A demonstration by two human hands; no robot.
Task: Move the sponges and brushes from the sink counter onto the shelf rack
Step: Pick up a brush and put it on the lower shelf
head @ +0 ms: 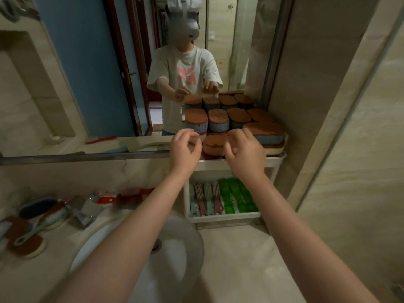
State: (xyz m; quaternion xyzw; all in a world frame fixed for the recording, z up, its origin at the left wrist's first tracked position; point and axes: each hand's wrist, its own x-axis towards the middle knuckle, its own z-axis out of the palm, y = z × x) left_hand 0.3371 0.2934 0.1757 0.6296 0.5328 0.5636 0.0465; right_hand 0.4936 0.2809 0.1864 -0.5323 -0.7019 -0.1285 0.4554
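No text can be read; the pink print (pixel 185 75) on the mirrored T-shirt (pixel 166 62) is too blurred.

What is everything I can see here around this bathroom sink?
Shelf rack: one, white, right of the basin.
Stacked sponges: several, brown on blue, top shelf; count unclear.
Handled brushes: about four, pink and mint, lower shelf.
Green brushes: about three, lower shelf, right side.
Counter sponges: at least two, brown, far left.
Counter brush: one, mint handle, lying across them.
Faucet: one, chrome, behind basin.
Basin: one, white, bottom centre.
Mirror: one, behind everything.
Left hand, right hand: bare, fingers loosely curled, at the top shelf.
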